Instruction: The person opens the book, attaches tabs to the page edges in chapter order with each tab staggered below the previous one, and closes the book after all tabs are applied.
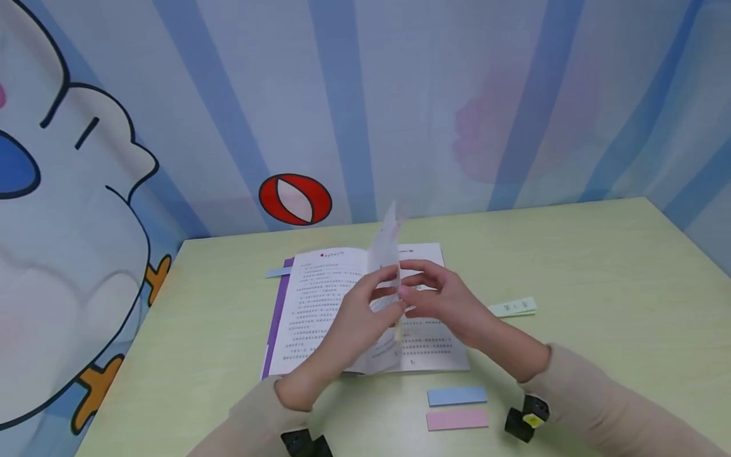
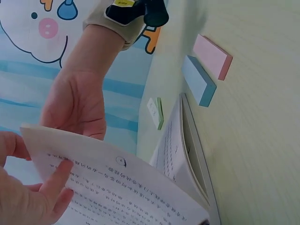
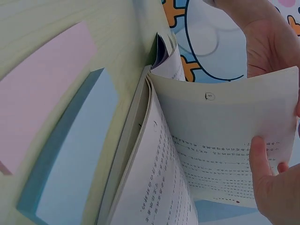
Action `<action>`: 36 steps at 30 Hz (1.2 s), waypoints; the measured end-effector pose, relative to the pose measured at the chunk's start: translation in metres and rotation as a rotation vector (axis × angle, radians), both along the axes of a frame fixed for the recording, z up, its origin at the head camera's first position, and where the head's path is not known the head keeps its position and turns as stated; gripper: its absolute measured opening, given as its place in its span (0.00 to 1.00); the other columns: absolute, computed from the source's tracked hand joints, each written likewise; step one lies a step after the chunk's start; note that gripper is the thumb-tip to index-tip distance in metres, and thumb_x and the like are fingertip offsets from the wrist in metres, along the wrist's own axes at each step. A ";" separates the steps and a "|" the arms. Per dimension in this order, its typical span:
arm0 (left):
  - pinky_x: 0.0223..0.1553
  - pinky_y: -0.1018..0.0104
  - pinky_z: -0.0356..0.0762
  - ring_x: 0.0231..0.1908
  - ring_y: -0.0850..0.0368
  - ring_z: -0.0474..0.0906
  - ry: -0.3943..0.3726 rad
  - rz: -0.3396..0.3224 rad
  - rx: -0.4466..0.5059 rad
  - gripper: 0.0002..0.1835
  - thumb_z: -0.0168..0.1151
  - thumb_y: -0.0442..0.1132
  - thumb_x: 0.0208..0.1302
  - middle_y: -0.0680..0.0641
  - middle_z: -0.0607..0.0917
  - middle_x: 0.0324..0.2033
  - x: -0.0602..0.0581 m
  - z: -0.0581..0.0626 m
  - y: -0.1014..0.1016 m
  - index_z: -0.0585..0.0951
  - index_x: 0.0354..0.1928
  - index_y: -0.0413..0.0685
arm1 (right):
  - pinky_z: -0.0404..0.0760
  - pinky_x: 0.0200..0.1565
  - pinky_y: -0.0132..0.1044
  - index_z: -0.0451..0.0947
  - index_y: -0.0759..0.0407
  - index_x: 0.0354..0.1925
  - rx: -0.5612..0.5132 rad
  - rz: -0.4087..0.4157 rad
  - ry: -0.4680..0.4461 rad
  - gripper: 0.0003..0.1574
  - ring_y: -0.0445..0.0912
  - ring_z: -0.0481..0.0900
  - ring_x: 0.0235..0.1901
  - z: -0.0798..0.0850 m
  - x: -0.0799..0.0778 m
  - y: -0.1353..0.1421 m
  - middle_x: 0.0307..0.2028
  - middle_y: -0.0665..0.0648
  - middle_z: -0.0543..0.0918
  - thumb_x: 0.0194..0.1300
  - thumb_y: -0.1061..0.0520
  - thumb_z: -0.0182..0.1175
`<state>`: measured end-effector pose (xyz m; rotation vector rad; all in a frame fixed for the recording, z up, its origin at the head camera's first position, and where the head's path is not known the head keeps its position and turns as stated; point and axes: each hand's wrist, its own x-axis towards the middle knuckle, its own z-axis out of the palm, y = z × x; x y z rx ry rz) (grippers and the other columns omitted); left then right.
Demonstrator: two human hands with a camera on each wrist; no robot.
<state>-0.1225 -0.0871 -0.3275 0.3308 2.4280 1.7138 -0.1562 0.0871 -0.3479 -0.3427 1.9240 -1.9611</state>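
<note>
An open book (image 1: pixel 320 304) with printed text lies on the table. One of its pages (image 1: pixel 384 254) stands raised between the two hands, its loose edge toward the head camera. My left hand (image 1: pixel 365 314) pinches that edge from the left; in the left wrist view, one left finger (image 2: pixel 58 180) lies on the printed side. From the other side my right hand (image 1: pixel 442 298) holds the same edge with bent fingers, and a right finger (image 3: pixel 258 157) presses the page in the right wrist view. Some fingertips are hidden behind the paper.
A blue sticky-note pad (image 1: pixel 457 397) and a pink one (image 1: pixel 457 419) lie before the book. Right of it is a pale green pad (image 1: pixel 514 307) with handwriting. A light blue tab (image 1: pixel 277 272) sticks out at the book's left. The patterned wall (image 1: pixel 400 114) rises behind the table.
</note>
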 end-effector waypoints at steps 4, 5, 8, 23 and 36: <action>0.44 0.60 0.79 0.56 0.51 0.70 -0.038 0.006 0.080 0.27 0.57 0.40 0.64 0.50 0.70 0.62 0.002 0.001 -0.011 0.67 0.65 0.52 | 0.79 0.47 0.44 0.59 0.56 0.68 0.039 0.036 0.079 0.37 0.51 0.79 0.45 -0.002 0.004 -0.008 0.56 0.65 0.70 0.64 0.54 0.60; 0.44 0.60 0.79 0.56 0.51 0.70 -0.043 0.014 0.091 0.26 0.57 0.40 0.64 0.50 0.70 0.61 0.003 0.001 -0.014 0.68 0.65 0.52 | 0.78 0.47 0.44 0.59 0.55 0.68 0.054 0.045 0.099 0.37 0.52 0.79 0.45 -0.003 0.005 -0.010 0.56 0.64 0.70 0.64 0.54 0.60; 0.44 0.59 0.79 0.54 0.52 0.71 -0.059 0.050 0.106 0.25 0.56 0.39 0.64 0.51 0.71 0.60 0.004 0.004 -0.021 0.69 0.63 0.53 | 0.78 0.47 0.42 0.58 0.51 0.69 0.106 0.081 0.163 0.38 0.52 0.78 0.46 -0.005 0.007 -0.017 0.57 0.61 0.70 0.63 0.54 0.60; 0.43 0.59 0.79 0.47 0.49 0.78 -0.152 0.199 0.100 0.22 0.51 0.34 0.66 0.47 0.74 0.56 0.010 0.009 -0.068 0.70 0.62 0.52 | 0.72 0.55 0.46 0.57 0.54 0.69 0.312 0.372 0.498 0.35 0.49 0.69 0.59 -0.020 0.007 -0.031 0.68 0.55 0.59 0.67 0.54 0.55; 0.41 0.68 0.78 0.44 0.52 0.76 -0.247 0.350 0.063 0.23 0.51 0.32 0.66 0.42 0.74 0.51 0.010 -0.005 -0.103 0.70 0.63 0.49 | 0.63 0.62 0.43 0.62 0.53 0.68 0.624 0.509 0.701 0.32 0.48 0.58 0.66 -0.022 0.009 -0.037 0.69 0.52 0.57 0.68 0.52 0.54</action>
